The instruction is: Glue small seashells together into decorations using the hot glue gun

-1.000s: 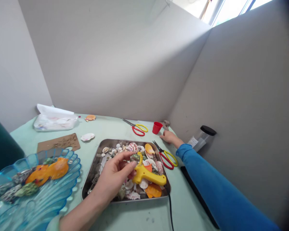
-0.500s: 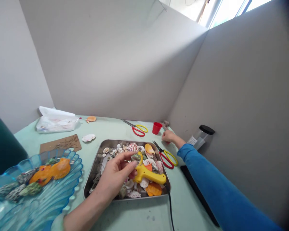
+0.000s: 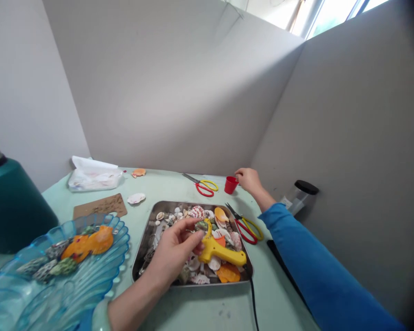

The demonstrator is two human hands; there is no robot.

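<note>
My left hand pinches a small greenish sea snail shell between thumb and fingers, over a metal tray of mixed shells. Right beside those fingers lies a yellow glue gun on top of the shells, its cord running over the tray's front edge. My right hand is at the right rim of a small red cup, fingertips pressed together. Whether they grip the rim or some tiny thing cannot be made out.
Red-and-yellow-handled scissors lie right of the tray, another pair behind it. At left are a blue scalloped dish with shells, a brown board, a plastic-wrapped pack and a dark green container. A black-lidded jar stands right.
My right hand has moved from the table beside the red cup up to the cup's rim. My left hand still holds the shell over the tray. The view has turned slightly left.
</note>
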